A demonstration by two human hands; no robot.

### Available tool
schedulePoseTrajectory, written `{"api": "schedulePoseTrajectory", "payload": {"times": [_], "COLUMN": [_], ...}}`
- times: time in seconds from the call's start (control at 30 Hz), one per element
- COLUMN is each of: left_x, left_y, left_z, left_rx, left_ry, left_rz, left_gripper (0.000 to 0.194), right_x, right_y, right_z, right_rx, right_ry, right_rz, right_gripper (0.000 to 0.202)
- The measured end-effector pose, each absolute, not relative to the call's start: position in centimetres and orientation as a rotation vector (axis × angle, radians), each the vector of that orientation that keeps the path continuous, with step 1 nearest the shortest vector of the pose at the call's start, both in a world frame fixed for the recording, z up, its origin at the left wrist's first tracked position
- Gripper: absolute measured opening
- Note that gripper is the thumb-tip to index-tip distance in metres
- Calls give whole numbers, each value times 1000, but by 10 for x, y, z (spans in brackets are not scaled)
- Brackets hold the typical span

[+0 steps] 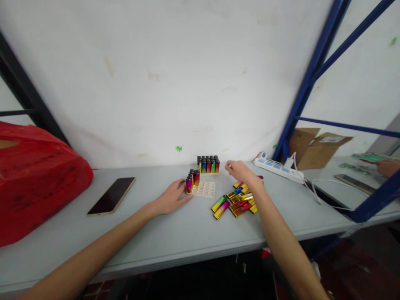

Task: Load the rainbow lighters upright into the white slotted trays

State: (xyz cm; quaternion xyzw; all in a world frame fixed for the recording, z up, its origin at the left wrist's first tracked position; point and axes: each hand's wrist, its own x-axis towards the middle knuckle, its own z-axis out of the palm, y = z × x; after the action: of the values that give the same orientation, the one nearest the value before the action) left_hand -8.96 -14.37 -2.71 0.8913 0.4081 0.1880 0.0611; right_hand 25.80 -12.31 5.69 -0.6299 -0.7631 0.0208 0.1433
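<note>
My left hand (171, 198) rests on the table at the left end of a white tray with round holes (206, 189), its thumb and fingers apart around the tray's corner. Several shiny lighters with black tops (193, 179) stand upright in the tray's left part. Behind it, a full block of upright multicoloured lighters (208, 165) stands near the wall. To the right of that block, my right hand (238, 170) is raised with fingers curled together; whatever they may hold is hidden. Below its forearm lies a loose pile of metallic coloured lighters (239, 200).
A phone (111, 196) and a red plastic bag (40, 179) lie on the left. At the right are a white power strip (278, 170) with cables, blue shelf posts (308, 91) and a cardboard box (308, 150). Another person's hand (387, 167) is at the far right.
</note>
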Motion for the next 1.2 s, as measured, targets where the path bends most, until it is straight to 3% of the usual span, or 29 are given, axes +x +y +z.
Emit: {"api": "schedulePoseTrajectory", "payload": {"times": [0.13,0.47,0.53,0.83,1.1,1.2], "left_x": [-90,-90,-90,-90,-90,-89], "left_y": [-143,-142,-142,-142,-143,-143], "left_z": [-26,-27,-29,-30,-30,-30], "left_rx": [2699,2726,2720,2718,2701,2720], "left_ry": [1195,1185,1189,1214,1194,1206], "left_rz": [601,595,615,571,614,572], "left_gripper": [68,67,67,70,69,73], "right_x": [324,354,349,282,195,173], "right_y": [-121,-113,-112,-116,-112,-113], "right_z": [54,25,26,53,68,57], "right_rx": [-2130,-2230,-2186,-1187,-907,-857], "right_ry": [-2087,-1851,-1816,-1592,-1688,-1673], "right_rz": [144,179,152,547,1143,1221], "right_gripper": [39,11,17,53,53,49]}}
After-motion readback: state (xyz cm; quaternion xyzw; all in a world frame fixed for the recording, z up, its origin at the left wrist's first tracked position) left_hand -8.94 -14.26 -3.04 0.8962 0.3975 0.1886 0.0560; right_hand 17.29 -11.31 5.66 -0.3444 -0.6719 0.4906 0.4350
